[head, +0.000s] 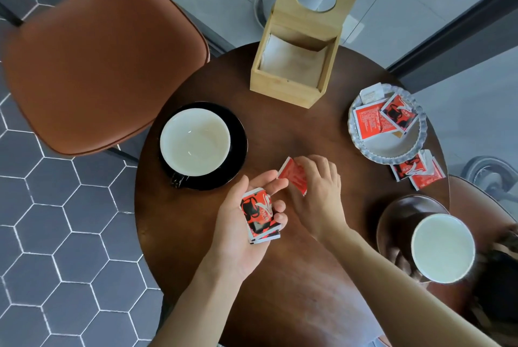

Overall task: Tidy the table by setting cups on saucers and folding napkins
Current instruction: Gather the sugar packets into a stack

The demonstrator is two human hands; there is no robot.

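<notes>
Pinched in the right hand (314, 192), a red sachet (293, 175) is held by thumb and fingertips just above the middle of the surface (280, 128). A small stack of sachets (259, 216) is cradled in the upturned left hand (246, 223), its fingers curled loosely round it. Both forearms are extended from the near edge, with the right hand turned palm down. Such sachets are judged light, thin and crinkly, best taken by an edge. One white cup (195, 141) sits on a black saucer (238, 147) toward the left edge; another cup (443, 247) is seen near the right edge. Napkins (293, 62) lie in the wooden box (283, 88) at the far edge.
</notes>
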